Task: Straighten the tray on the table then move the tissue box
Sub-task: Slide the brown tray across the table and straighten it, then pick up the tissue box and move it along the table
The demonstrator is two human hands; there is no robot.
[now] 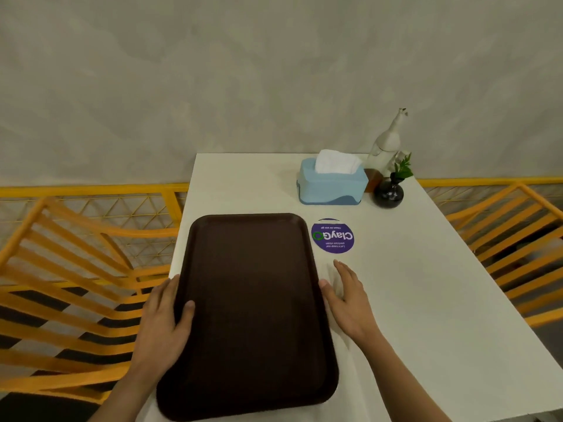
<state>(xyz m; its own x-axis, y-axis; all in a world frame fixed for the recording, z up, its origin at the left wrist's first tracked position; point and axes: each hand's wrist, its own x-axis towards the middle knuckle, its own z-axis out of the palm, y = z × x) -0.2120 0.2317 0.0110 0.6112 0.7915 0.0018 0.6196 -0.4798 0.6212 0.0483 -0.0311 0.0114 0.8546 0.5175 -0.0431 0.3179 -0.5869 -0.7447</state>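
A dark brown tray (pixel 253 306) lies lengthwise on the left half of the white table (pixel 426 300), its near end slightly over the front edge. My left hand (pixel 166 321) grips the tray's left rim, thumb on top. My right hand (pixel 347 296) rests on the table beside the right rim, fingers apart, thumb touching the rim. A light blue tissue box (pixel 332 184) with a white tissue sticking out stands at the far end of the table, beyond the tray.
A round purple sticker (pixel 332 236) sits between tray and box. A black round vase (pixel 389 193) with green leaves and a white bottle-shaped ornament (pixel 388 144) stand right of the box. Yellow slatted chairs (pixel 76 284) flank the table; a grey wall is behind.
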